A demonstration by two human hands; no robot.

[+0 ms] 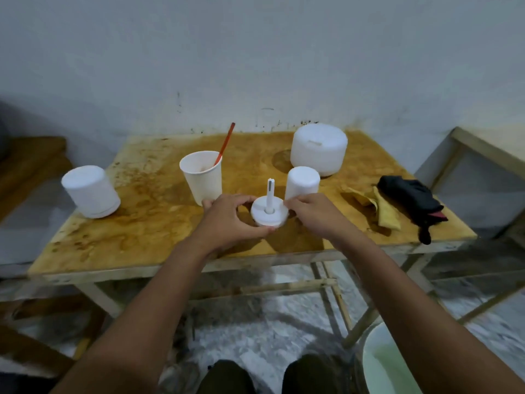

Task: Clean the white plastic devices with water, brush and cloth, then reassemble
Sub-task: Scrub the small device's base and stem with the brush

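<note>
Rough back-room workshop

A stained plywood table [136, 228] stands on a bare timber frame against a scuffed pale wall [255, 52] with dark marks along its foot; there's a mottled grey floor [255, 336] and a bucket [369, 362] down beside it.

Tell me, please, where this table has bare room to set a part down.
The front-left table is bare, between the left cylinder, the cup and the front edge. A smaller patch lies behind the yellow cloth, right of the big cover. The middle is crowded: left hand and right hand hold the base by the small cover.
</note>
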